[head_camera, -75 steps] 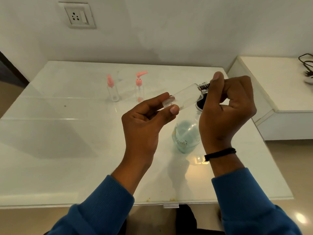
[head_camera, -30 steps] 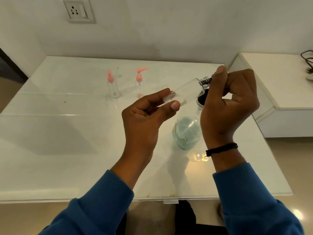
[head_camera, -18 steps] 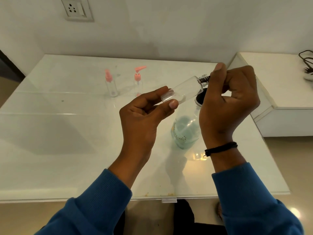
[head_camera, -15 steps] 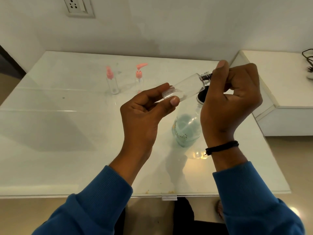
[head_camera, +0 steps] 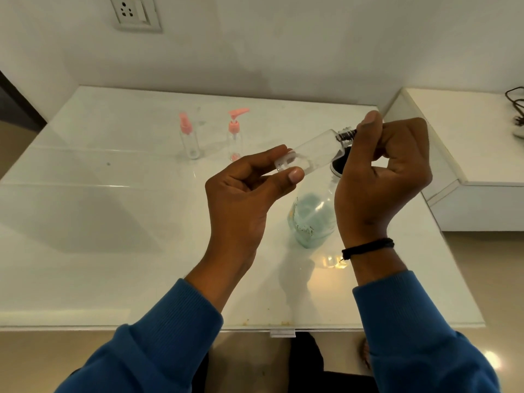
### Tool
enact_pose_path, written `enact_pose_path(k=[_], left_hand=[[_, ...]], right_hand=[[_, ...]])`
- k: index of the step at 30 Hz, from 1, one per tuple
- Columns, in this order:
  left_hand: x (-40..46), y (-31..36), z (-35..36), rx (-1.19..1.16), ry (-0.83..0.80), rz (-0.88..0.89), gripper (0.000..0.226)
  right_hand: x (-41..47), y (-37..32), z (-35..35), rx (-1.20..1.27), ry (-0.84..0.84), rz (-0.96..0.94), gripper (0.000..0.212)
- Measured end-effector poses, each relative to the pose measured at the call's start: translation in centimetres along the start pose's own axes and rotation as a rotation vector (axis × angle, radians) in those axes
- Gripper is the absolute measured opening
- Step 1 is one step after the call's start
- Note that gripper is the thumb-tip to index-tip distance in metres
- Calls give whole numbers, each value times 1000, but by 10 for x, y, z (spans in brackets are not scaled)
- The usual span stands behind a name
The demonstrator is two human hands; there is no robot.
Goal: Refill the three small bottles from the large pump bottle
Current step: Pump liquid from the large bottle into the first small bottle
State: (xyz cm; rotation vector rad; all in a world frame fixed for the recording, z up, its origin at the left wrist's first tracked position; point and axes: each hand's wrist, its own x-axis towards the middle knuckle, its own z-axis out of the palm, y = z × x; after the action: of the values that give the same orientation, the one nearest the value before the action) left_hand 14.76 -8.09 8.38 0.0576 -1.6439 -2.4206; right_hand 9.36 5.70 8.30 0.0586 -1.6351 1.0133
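A small clear bottle [head_camera: 310,153] is held in the air over the right half of the table [head_camera: 85,222], tipped on its side with its neck up to the right. Its bottom end is pinched between the thumb and fingers of the left hand [head_camera: 243,191]. Its dark cap [head_camera: 346,135] is gripped by the curled thumb and fingers of the right hand [head_camera: 380,177].

The big bottle [head_camera: 310,219] is stood on the table right under the hands, near the right edge. Two small pink-topped bottles [head_camera: 211,134] are stood side by side toward the back edge, well apart from the hands. Wide bare room is seen on the left half and along the front edge.

Compared with the earlier frames, little is changed: the same hold is kept on the small bottle and cap, and the other bottles are not moved.
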Motion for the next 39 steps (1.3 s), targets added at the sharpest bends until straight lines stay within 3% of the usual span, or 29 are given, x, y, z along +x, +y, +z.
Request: enact_pose_path(k=[39], left_hand=[[1,-1,-1,32,-12,31,34]], right_hand=[[6,-5,1,-69,6,-17,38]])
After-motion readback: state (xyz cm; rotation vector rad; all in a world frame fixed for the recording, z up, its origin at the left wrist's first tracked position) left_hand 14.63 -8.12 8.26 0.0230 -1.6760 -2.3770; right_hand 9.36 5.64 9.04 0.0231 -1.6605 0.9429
